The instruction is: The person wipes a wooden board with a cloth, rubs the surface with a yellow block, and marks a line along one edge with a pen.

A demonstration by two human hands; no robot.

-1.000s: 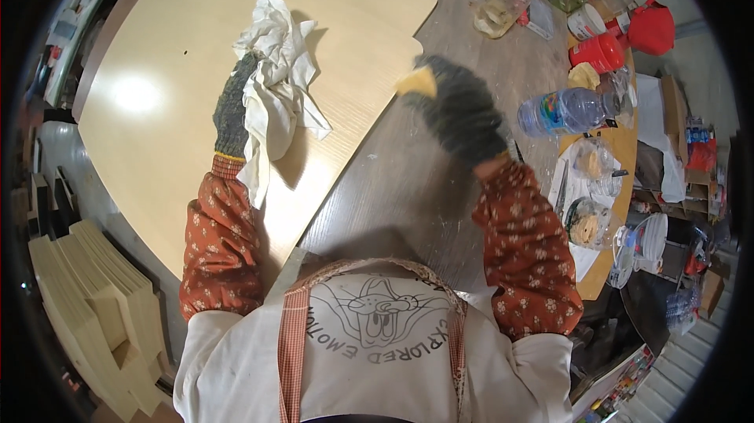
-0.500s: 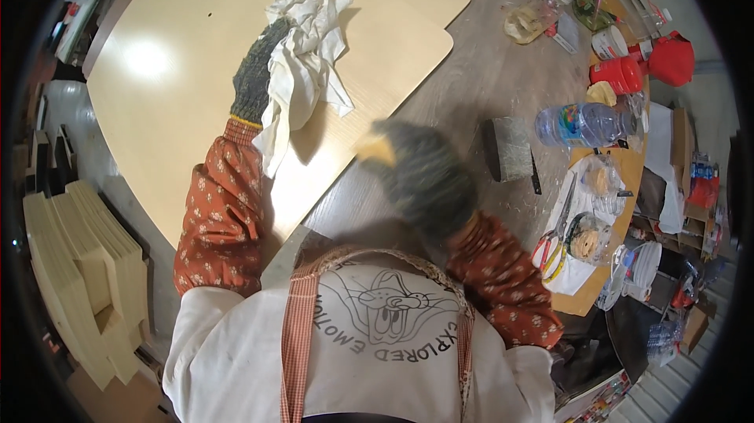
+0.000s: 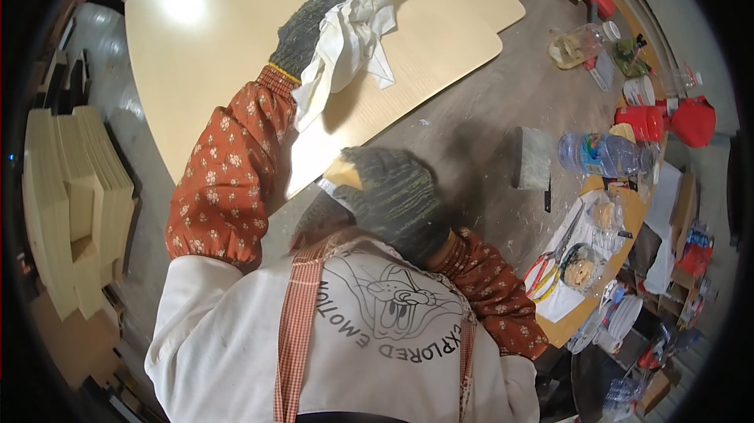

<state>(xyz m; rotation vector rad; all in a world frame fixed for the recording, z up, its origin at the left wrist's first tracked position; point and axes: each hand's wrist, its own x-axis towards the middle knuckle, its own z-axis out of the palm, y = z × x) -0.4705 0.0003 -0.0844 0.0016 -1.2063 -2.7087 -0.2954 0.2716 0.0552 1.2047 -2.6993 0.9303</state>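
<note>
My left hand (image 3: 310,36), in a dark grey knit glove, grips a crumpled white cloth (image 3: 345,38). The cloth hangs over a pale wood-grain board (image 3: 228,54) with curved corners, and its folds hide my fingertips. My right hand (image 3: 397,199), in a matching glove, is closed in front of my chest, just off the board's near edge. A tan patch and a small whitish edge show at its fingers; what they belong to I cannot make out.
The board lies on a grey wood-look table (image 3: 471,136). To the right are a wide scraper blade (image 3: 534,157), a plastic bottle (image 3: 601,154), scissors (image 3: 554,254) and a red container (image 3: 640,122). Cut panels (image 3: 78,203) are stacked at the left.
My right hand has drawn back closer to my chest. My left hand still grips the cloth; the whole view has shifted, so the board and table sit farther right.
</note>
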